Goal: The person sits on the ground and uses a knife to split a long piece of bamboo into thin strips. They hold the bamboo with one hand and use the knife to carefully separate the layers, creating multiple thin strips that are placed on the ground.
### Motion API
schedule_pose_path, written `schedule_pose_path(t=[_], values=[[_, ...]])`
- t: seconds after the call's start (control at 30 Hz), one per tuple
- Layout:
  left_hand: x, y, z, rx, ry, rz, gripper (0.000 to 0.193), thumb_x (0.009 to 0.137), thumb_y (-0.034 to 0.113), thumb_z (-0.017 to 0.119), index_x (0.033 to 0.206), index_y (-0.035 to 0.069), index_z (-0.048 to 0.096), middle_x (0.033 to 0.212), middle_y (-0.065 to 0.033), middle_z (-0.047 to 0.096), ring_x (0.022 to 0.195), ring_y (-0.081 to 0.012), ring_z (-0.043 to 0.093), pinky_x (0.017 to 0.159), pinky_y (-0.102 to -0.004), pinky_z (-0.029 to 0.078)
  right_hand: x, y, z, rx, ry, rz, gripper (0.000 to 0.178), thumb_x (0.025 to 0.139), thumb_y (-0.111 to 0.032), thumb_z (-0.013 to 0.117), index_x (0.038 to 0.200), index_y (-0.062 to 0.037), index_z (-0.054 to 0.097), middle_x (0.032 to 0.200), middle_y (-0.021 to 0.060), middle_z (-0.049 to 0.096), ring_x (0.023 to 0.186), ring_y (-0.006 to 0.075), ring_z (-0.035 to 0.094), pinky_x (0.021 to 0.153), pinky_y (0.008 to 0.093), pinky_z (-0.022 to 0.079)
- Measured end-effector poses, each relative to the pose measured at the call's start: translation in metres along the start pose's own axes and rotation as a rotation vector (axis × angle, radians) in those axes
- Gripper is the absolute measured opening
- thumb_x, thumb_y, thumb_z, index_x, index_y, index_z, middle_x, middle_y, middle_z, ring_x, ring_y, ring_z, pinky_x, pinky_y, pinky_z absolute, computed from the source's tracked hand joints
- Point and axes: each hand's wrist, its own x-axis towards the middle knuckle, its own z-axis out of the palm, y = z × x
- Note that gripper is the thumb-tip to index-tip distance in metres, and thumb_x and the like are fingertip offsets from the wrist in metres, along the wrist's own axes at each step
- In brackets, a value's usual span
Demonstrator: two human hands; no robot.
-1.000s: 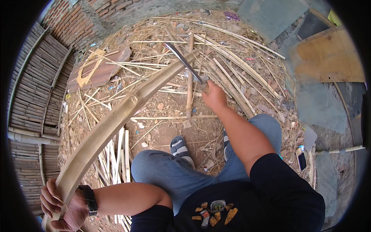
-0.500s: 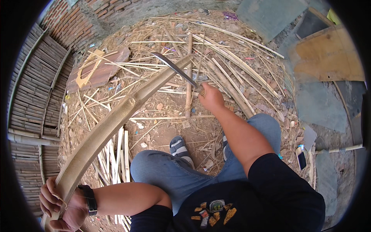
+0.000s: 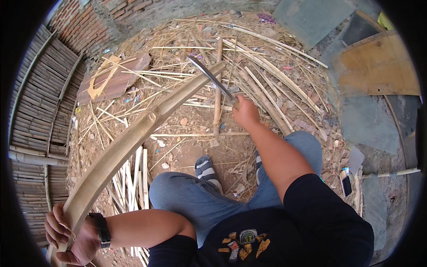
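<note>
A long split bamboo piece (image 3: 129, 138), its hollow inner side facing up, slants from the lower left to the far middle. My left hand (image 3: 73, 236) is closed round its near end. A curved machete (image 3: 210, 76) lies across the bamboo close to its far end, the blade pointing up and left. My right hand (image 3: 245, 111) is wrapped round the machete's handle, which the fingers mostly hide. Beneath the bamboo's far end a brown pole (image 3: 218, 89) lies on the ground.
Pale bamboo strips (image 3: 133, 178) lie beside my left knee, and longer strips (image 3: 275, 71) at the far right. A rusty sheet (image 3: 133, 80) rests far left by a bamboo-slat wall (image 3: 33, 111). At right are a phone (image 3: 346, 182) and grey panels (image 3: 369, 120). A brick wall (image 3: 84, 26) stands behind.
My right hand and the machete have shifted slightly right along the bamboo toward its far end. The bamboo's far end has moved a little right. My left hand keeps its hold.
</note>
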Motion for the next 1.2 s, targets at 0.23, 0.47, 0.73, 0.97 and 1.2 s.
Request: schedule_pose_path(t=[0.23, 0.47, 0.73, 0.97, 1.2], values=[[-0.002, -0.015, 0.011, 0.016, 0.048, -0.04, 0.02, 0.066, 0.017, 0.067, 0.073, 0.011, 0.05, 0.062, 0.0014, 0.043, 0.056, -0.0128, 0.04, 0.059, -0.0269, 0.031, 0.013, 0.028, 0.002, 0.072, -0.052, 0.332, 0.042, 0.08, -0.019, 0.067, 0.12, -0.0054, 0.059, 0.101, 0.0226, 0.068, 0.097, 0.0385, 0.066, 0.085, 0.046, 0.052], [-0.001, -0.021, 0.009, 0.053, 0.012, 0.008, 0.021, 0.065, 0.02, 0.069, 0.072, 0.011, 0.051, 0.062, 0.0011, 0.044, 0.056, -0.0129, 0.04, 0.06, -0.027, 0.03, 0.003, -0.021, -0.016, 0.135, -0.119, 0.047, 0.049, 0.08, -0.021, 0.069, 0.124, -0.0039, 0.057, 0.099, 0.0229, 0.068, 0.097, 0.0394, 0.065, 0.084, 0.0466, 0.052], [-0.003, -0.021, 0.014, 0.167, -0.036, 0.038, 0.021, 0.067, 0.023, 0.071, 0.071, 0.013, 0.052, 0.062, 0.0044, 0.046, 0.055, -0.0109, 0.039, 0.059, -0.0265, 0.029, -0.02, -0.077, -0.061, 0.124, -0.429, -0.43, 0.056, 0.077, -0.018, 0.071, 0.128, -0.0007, 0.058, 0.101, 0.0251, 0.067, 0.095, 0.0357, 0.066, 0.084, 0.0407, 0.052], [0.002, -0.019, -0.007, 0.019, -0.215, -0.107, 0.022, 0.07, 0.028, 0.073, 0.071, 0.019, 0.053, 0.062, 0.0076, 0.045, 0.054, -0.0086, 0.039, 0.059, -0.0253, 0.033, -0.015, -0.085, -0.089, 0.103, -0.572, -0.36, 0.058, 0.076, -0.019, 0.072, 0.128, 0.0015, 0.057, 0.108, 0.0237, 0.067, 0.098, 0.0337, 0.066, 0.086, 0.0388, 0.051], [0.008, -0.068, -0.018, 0.046, -0.105, -0.248, 0.025, 0.082, 0.033, 0.066, 0.083, 0.012, 0.053, 0.066, 0.0026, 0.043, 0.057, -0.012, 0.039, 0.059, -0.0288, 0.032, -0.009, -0.071, -0.061, 0.36, -0.764, -0.261, 0.06, 0.076, -0.018, 0.076, 0.129, 0.0024, 0.056, 0.104, 0.0164, 0.07, 0.087, 0.0223, 0.065, 0.081, 0.0341, 0.051]])
